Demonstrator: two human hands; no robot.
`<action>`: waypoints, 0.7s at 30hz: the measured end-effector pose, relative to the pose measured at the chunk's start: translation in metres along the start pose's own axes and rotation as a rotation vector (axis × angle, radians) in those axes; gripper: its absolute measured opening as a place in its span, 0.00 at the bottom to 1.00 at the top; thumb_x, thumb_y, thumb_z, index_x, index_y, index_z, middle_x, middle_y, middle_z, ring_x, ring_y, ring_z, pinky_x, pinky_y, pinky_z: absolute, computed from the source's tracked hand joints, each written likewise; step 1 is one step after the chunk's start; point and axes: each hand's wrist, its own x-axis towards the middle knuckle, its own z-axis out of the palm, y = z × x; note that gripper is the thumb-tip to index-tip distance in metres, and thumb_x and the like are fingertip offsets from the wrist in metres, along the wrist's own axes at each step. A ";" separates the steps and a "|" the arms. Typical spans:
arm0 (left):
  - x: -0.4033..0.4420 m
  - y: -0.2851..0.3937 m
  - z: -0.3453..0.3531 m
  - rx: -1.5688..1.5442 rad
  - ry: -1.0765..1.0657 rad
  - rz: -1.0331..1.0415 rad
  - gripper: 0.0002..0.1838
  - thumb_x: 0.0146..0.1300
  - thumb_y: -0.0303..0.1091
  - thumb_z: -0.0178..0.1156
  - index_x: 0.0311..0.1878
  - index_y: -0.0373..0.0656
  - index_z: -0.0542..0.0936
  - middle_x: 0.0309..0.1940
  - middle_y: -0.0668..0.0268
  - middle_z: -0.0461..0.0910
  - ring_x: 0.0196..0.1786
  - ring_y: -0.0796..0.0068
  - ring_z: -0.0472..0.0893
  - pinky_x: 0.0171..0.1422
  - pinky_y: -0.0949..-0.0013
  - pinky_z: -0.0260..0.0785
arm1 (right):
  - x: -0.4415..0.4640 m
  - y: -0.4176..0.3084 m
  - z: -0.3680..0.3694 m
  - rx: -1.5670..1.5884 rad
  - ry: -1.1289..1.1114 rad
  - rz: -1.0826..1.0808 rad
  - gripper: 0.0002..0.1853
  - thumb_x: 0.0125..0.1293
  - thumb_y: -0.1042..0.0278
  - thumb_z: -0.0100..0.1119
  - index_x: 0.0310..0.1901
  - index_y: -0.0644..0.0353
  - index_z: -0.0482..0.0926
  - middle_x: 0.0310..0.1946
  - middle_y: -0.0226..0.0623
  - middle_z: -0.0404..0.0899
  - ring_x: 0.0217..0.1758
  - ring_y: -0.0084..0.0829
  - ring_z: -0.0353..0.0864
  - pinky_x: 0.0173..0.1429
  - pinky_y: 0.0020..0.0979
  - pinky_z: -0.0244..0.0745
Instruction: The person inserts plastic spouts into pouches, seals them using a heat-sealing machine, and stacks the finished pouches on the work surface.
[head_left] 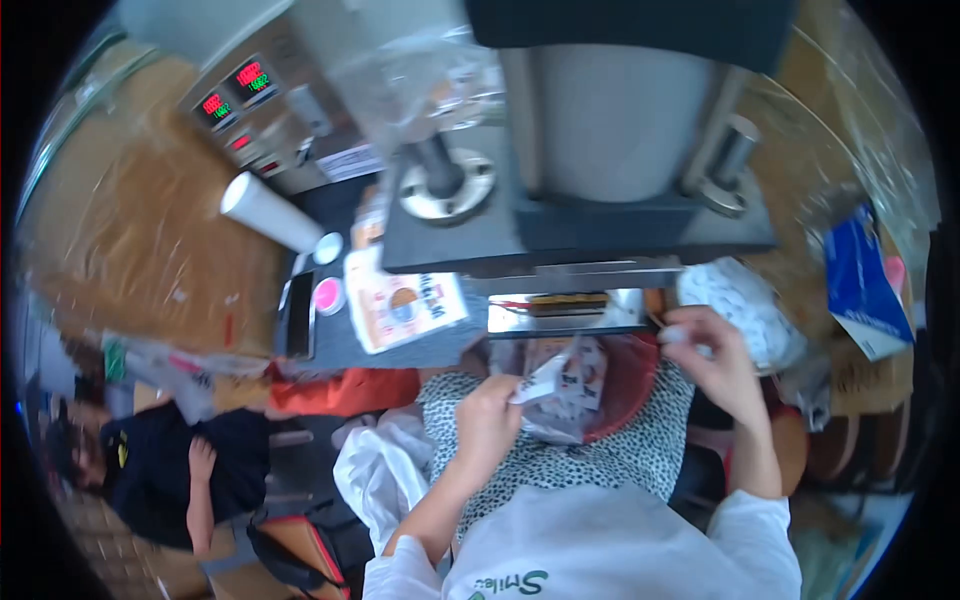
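Observation:
My left hand (487, 422) is closed on the edge of a white printed packet (545, 380), held just above a red basin (632, 402) on my lap. More printed packets (592, 372) and clear plastic lie in that basin. My right hand (715, 362) is raised at the right end of the machine's metal slot (568, 310). Its fingers are pinched around something small and pale that I cannot make out. Directly in front stands the machine (610, 130), a grey block with a dark base and metal posts.
A flat printed pouch (405, 300), a phone (300, 315), a pink-topped tub (328, 296) and a white cylinder (268, 212) lie left. A control box (285, 120) shows lit digits. On the right are a white plastic bag (740, 310) and a blue box (868, 285). Another person (185, 470) is at left.

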 end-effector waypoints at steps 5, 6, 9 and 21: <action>0.006 0.012 0.003 0.011 0.006 -0.026 0.07 0.55 0.22 0.62 0.38 0.40 0.83 0.33 0.56 0.83 0.36 0.49 0.83 0.40 0.54 0.74 | 0.009 -0.002 0.041 -0.200 -0.106 -0.443 0.11 0.61 0.74 0.67 0.46 0.61 0.82 0.39 0.40 0.81 0.41 0.41 0.82 0.44 0.36 0.77; 0.007 0.014 0.002 0.016 0.003 -0.037 0.07 0.55 0.22 0.62 0.38 0.40 0.83 0.33 0.55 0.83 0.36 0.49 0.83 0.40 0.54 0.74 | 0.013 -0.001 0.045 -0.267 -0.091 -0.551 0.12 0.59 0.75 0.66 0.46 0.59 0.83 0.40 0.40 0.81 0.44 0.44 0.80 0.49 0.39 0.75; 0.006 0.014 0.004 0.068 0.001 0.042 0.09 0.52 0.20 0.61 0.38 0.37 0.83 0.31 0.55 0.81 0.33 0.52 0.82 0.37 0.58 0.73 | 0.018 0.000 0.054 -0.471 -0.075 -0.682 0.12 0.57 0.74 0.67 0.45 0.57 0.83 0.38 0.37 0.80 0.47 0.41 0.79 0.53 0.41 0.72; 0.010 0.010 0.009 0.003 -0.169 0.054 0.11 0.54 0.23 0.62 0.42 0.39 0.84 0.32 0.56 0.82 0.34 0.50 0.83 0.38 0.56 0.74 | 0.021 0.008 0.043 -0.587 -0.187 -0.597 0.13 0.58 0.70 0.67 0.46 0.53 0.83 0.40 0.33 0.80 0.50 0.37 0.78 0.58 0.40 0.67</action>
